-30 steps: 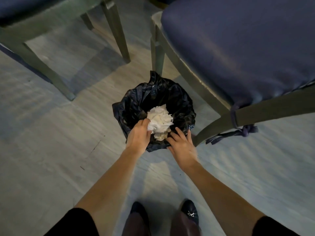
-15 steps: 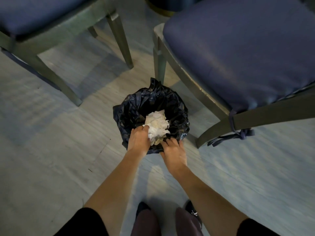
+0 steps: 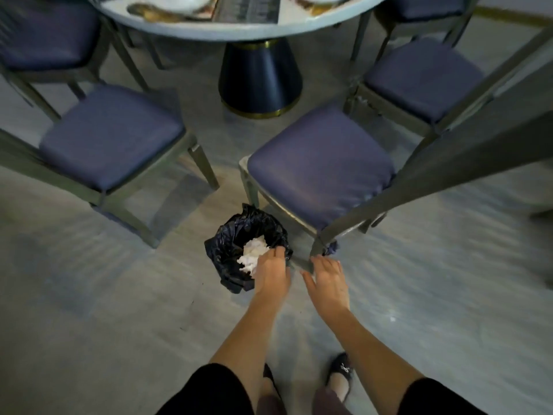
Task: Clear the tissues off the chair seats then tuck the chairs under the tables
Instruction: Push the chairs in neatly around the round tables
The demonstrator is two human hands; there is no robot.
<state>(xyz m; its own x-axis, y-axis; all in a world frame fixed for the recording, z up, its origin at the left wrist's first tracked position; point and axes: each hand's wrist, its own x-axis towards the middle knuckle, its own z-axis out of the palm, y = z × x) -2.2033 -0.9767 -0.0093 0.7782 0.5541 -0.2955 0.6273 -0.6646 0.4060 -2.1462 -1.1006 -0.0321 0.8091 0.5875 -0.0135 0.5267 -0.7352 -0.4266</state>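
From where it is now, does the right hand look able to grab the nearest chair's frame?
Probably yes. The right hand is open, its fingertips right beside the rear leg of the nearest chair, with nothing between them. The bin stands off to its left, out of the way.

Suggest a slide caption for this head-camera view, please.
Left hand over a black-lined bin holding crumpled tissues, right hand open beside the nearest chair.

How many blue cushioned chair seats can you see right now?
5 blue cushioned chair seats: top left, left, centre beside the black-bagged bin, right, top right, cut off. More may lie outside view.
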